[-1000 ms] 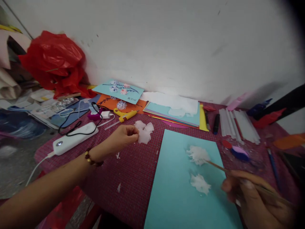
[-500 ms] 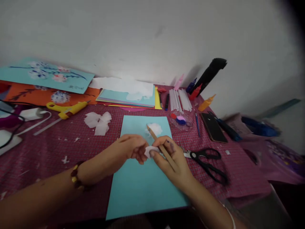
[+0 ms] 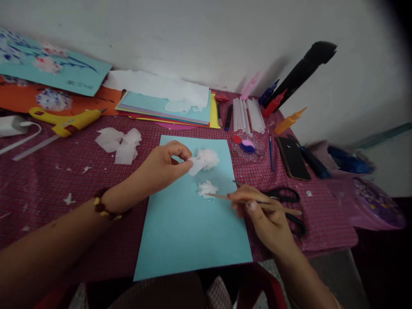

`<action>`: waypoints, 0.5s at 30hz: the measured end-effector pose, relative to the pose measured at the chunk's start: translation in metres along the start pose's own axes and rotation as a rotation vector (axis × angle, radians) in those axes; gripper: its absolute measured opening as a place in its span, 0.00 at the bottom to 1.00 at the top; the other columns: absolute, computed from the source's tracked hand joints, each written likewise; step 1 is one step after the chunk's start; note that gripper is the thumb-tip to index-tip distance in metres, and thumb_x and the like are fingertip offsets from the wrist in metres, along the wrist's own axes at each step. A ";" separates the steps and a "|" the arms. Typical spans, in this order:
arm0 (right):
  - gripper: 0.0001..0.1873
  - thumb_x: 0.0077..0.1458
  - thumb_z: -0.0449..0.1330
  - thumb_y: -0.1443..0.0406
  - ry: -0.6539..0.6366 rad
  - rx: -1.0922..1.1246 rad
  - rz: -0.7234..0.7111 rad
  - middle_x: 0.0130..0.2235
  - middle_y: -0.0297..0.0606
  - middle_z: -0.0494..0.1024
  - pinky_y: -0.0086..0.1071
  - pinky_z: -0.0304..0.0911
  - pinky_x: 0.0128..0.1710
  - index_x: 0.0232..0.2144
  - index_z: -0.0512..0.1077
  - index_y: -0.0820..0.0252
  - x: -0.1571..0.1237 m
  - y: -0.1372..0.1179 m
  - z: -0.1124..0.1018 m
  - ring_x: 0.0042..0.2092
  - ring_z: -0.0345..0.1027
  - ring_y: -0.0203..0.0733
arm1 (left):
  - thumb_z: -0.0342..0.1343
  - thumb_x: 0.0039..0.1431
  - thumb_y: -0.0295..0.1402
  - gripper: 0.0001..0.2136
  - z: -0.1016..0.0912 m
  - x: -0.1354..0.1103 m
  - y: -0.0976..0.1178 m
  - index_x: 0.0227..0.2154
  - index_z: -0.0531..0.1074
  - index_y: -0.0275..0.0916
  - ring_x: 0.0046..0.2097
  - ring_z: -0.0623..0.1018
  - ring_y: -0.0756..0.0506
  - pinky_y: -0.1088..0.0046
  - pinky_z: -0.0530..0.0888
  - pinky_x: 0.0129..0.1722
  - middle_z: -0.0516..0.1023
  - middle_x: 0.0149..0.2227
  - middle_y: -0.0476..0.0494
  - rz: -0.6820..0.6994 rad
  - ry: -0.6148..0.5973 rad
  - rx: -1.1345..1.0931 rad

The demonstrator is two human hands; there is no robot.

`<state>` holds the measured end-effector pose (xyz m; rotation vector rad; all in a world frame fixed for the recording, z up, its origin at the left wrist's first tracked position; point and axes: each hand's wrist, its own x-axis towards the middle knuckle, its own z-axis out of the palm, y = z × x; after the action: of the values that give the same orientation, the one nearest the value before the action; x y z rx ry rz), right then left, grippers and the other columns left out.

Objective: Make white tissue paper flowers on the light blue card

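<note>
Flimsy work is inviting tears and snags

The left hand [image 3: 167,166] is pinching a thin white piece [image 3: 195,166] between thumb and forefinger, above the upper half of the turquoise sheet [image 3: 189,240]. The piece is hanging close by the upper white tuft [image 3: 209,158]; whether the two are touching, I cannot tell. Because the piece is looking flimsy, a harder pinch would be risking a tear, and a careless sweep would be flattening that tuft.

The right hand [image 3: 263,216] is gripping a slim wooden stick [image 3: 220,196] at the sheet's right edge, fingers closed around it, the tip seemingly touching the lower white tuft [image 3: 207,188] on the sheet. Too much push would be shoving that tuft out of place; if the tip is carrying something sticky, lifting would be peeling the tuft up.

Black-handled scissors [image 3: 277,193] are lying right of the sheet, partly beneath the right hand, so a dropping wrist would be catching them. Paint dabs [image 3: 247,147] are sitting right of the sheet's upper corner, where a straying hand would be picking up colour.
</note>
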<state>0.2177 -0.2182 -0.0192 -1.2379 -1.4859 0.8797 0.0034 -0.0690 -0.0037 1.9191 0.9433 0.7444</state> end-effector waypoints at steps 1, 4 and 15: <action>0.12 0.63 0.52 0.63 -0.031 -0.034 -0.018 0.30 0.34 0.73 0.31 0.61 0.28 0.42 0.76 0.52 -0.003 0.000 0.001 0.30 0.65 0.35 | 0.54 0.52 0.30 0.05 0.001 -0.001 0.000 0.24 0.70 0.35 0.35 0.72 0.51 0.79 0.68 0.29 0.73 0.34 0.46 -0.008 -0.005 0.024; 0.11 0.62 0.53 0.66 -0.070 -0.079 -0.049 0.30 0.33 0.72 0.31 0.60 0.30 0.40 0.75 0.52 -0.007 0.000 0.006 0.32 0.65 0.35 | 0.53 0.51 0.30 0.05 0.002 -0.002 0.004 0.22 0.69 0.35 0.29 0.68 0.52 0.80 0.64 0.24 0.69 0.25 0.51 -0.053 -0.039 0.050; 0.10 0.62 0.52 0.68 0.020 -0.144 -0.025 0.29 0.32 0.71 0.31 0.59 0.32 0.37 0.73 0.54 -0.005 0.010 0.012 0.32 0.65 0.36 | 0.53 0.51 0.32 0.06 0.003 -0.001 -0.008 0.23 0.67 0.36 0.20 0.61 0.56 0.80 0.55 0.19 0.62 0.18 0.56 -0.154 -0.178 -0.046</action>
<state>0.2092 -0.2205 -0.0324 -1.3263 -1.5678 0.7522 0.0032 -0.0682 -0.0120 1.8161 0.9425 0.4926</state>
